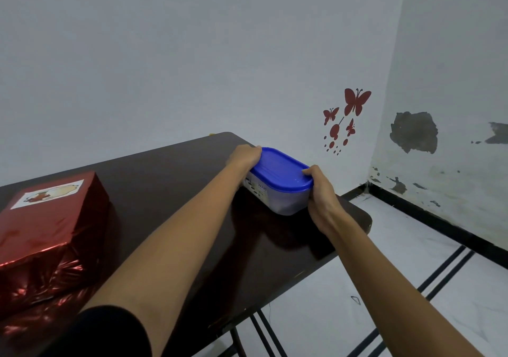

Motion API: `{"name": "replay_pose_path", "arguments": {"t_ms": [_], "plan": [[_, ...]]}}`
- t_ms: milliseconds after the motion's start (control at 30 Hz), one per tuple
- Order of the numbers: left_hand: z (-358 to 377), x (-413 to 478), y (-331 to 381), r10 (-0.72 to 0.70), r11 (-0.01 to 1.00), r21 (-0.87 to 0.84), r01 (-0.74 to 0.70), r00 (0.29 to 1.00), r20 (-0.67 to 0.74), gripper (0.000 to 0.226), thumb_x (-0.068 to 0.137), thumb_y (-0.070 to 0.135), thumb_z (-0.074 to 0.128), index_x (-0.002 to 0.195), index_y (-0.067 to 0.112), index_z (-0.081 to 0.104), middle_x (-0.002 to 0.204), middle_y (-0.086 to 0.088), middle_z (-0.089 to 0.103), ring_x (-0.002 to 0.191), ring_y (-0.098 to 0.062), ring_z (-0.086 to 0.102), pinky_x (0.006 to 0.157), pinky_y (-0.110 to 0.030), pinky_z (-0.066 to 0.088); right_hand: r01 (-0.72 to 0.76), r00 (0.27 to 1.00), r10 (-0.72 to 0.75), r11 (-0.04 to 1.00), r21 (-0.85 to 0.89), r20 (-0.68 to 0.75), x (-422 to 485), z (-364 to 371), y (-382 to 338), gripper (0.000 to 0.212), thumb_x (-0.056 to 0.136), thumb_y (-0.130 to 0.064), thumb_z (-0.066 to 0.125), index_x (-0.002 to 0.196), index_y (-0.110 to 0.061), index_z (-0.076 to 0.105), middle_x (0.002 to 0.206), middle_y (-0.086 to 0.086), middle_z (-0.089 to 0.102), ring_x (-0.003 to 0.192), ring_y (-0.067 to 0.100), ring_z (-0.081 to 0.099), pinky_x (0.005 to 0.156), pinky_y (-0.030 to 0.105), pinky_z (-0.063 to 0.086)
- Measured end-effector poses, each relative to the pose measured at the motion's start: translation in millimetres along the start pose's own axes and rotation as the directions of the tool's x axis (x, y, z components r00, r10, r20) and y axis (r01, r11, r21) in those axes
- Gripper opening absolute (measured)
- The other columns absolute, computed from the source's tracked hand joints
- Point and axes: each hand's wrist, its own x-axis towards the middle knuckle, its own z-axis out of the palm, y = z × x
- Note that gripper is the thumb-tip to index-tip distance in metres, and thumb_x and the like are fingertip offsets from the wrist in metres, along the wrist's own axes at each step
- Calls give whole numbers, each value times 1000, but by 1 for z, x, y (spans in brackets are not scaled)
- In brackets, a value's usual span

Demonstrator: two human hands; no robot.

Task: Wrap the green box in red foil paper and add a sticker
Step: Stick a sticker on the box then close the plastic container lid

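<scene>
A box wrapped in shiny red foil (46, 235) sits at the left of the dark table (170, 180), with a white picture sticker (48, 193) on its top face. At the table's far right corner stands a clear plastic container with a blue lid (280, 173). My left hand (243, 156) grips the container's far left end, fingers curled over the lid's rim. My right hand (320, 189) grips its near right end, thumb on the lid. No green of the box shows through the foil.
The table's right edge and rounded corner (367, 219) lie just beside the container, with tiled floor (412, 260) below. A white wall with red butterfly decals (354, 103) stands behind. Metal table legs (264, 329) show under the near edge.
</scene>
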Motion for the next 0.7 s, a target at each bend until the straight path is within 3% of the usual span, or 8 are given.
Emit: {"name": "replay_pose_path", "arguments": {"t_ms": [67,133,233,300,400,467,633,700], "plan": [[0,1,1,16,999,45,-15,1000,-26,38,97,33,33,115,7,55,122,-16,59,112,-33,57,98,-44,45,5,1000,-5,1000,26,4,-1,0,0,20,96,-20,42,81,-16,54,84,2,59,77,11,56,66,18,42],[-4,3,-2,26,997,74,-21,998,-62,40,98,31,34,114,2,56,122,-20,59,111,-35,57,97,-43,47,7,1000,-7,1000,2,6,0,0,1,19,96,-26,44,85,-17,57,85,2,62,79,12,58,67,19,44],[-10,8,-7,37,997,69,-31,996,-85,36,96,34,42,98,4,61,104,-23,64,97,-33,62,90,-42,51,-16,1000,15,1000,-6,-16,2,1,2,16,94,-25,50,93,-13,60,92,6,64,83,15,60,68,19,46],[-13,8,-10,15,1000,29,-13,997,-82,29,95,34,46,84,10,56,89,-14,60,85,-28,61,81,-41,54,-37,999,38,999,10,-40,3,1,2,12,91,-20,53,93,-11,61,93,7,64,82,15,60,66,19,46],[-15,6,-15,-58,984,-168,52,998,-30,23,95,31,53,90,9,58,81,-6,58,75,-21,58,61,-35,48,-55,997,57,998,34,-57,4,-2,1,10,89,-16,57,91,-8,62,86,6,65,80,15,60,68,21,46],[-13,12,-18,-79,971,-228,72,997,-22,23,92,31,59,94,8,59,81,-4,59,72,-18,56,66,-36,44,-56,995,59,998,39,-76,6,-4,1,8,88,-14,58,84,-9,63,81,5,65,78,14,60,68,21,46],[-5,13,-20,-75,995,-74,60,973,-220,34,87,45,60,87,11,58,85,-3,63,80,-20,61,67,-32,47,-56,989,60,998,30,-134,6,-1,2,7,87,-14,61,83,-9,63,80,6,63,79,15,60,71,23,46],[-4,7,-21,-96,981,-186,64,981,-170,39,90,49,53,91,10,56,87,-3,62,78,-19,60,68,-30,48,-33,988,35,999,16,-150,3,2,2,12,89,-18,58,89,-8,64,84,6,63,86,17,60,76,25,45]]}}
